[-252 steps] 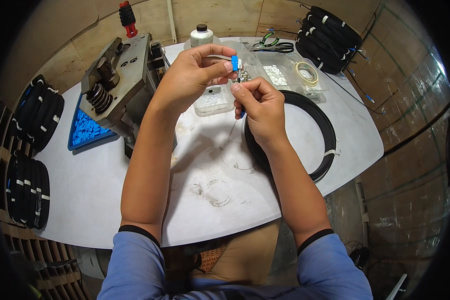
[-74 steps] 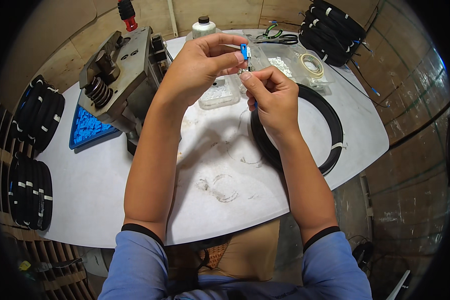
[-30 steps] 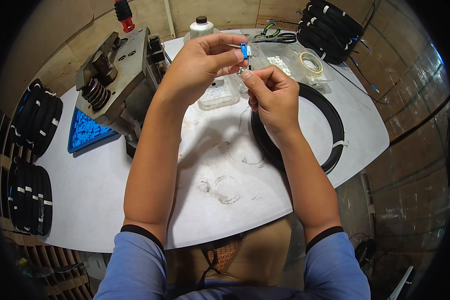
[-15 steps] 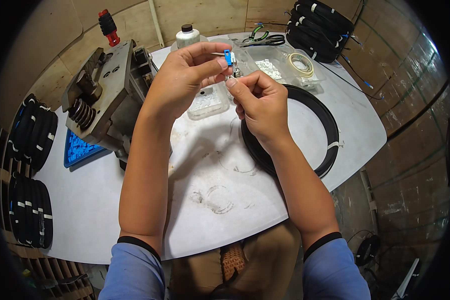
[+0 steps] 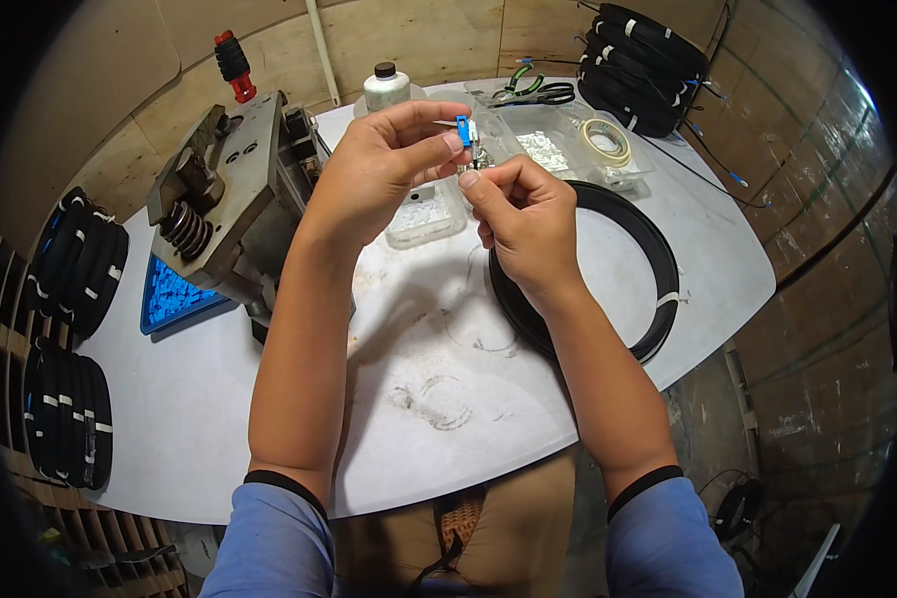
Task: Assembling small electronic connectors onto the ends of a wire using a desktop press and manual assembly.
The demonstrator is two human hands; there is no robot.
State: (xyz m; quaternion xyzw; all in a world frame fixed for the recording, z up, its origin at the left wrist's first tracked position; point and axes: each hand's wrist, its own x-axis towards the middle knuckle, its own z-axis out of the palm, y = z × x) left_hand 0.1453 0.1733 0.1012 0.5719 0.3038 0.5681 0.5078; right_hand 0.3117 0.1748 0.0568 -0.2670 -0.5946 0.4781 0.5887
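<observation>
Above the far middle of the table, my left hand [image 5: 379,169] pinches a small blue connector [image 5: 462,131] between thumb and fingertips. A narrow white-and-metal part [image 5: 473,134] shows against the connector's right side. Just below and to the right, my right hand [image 5: 528,224] is closed, thumb against index finger, on the thin black cable end [image 5: 477,160] that runs up to the connector. Its fingers hide most of that cable. Under the right wrist, a large black cable coil [image 5: 665,249] lies flat on the white table [image 5: 439,468], bound with a white tie.
At left stand a metal press [image 5: 254,149] and a blue tray [image 5: 148,317] of small blue parts. Clear boxes [image 5: 427,237] with white pieces, a tape roll [image 5: 605,143], a white bottle [image 5: 386,90] and scissors [image 5: 548,94] sit at the back. More cable coils [image 5: 643,70] stand back right and left.
The whole view has shifted slightly, with the scene sitting a little lower and to the right. Both hands keep the same grip on the connector and cable.
</observation>
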